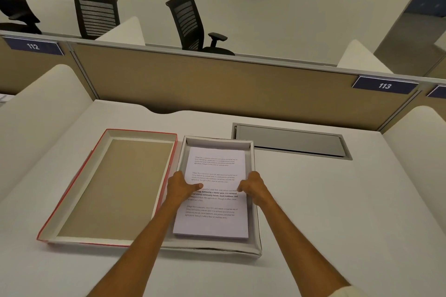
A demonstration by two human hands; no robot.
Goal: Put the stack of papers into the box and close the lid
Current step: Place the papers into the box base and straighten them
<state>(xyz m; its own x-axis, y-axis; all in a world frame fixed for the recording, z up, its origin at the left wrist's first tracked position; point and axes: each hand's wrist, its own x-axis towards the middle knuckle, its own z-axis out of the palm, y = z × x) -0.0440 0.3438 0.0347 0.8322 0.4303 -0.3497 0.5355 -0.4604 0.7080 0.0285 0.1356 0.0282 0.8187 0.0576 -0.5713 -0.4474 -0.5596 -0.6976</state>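
A stack of white printed papers [216,220] lies inside the shallow grey-white box [254,252] in the middle of the desk. My left hand [182,187] grips the stack's left edge, thumb on top of the sheet. My right hand [253,187] grips the right edge the same way. The box lid [113,188], red outside and brown cardboard inside, lies upside down on the desk, touching the box's left side.
A grey cable hatch [292,141] is set in the desk behind the box. White side dividers [36,113] flank the desk, and a tan partition [217,84] with number plates 112 and 113 stands behind. Black office chairs [190,24] stand beyond it.
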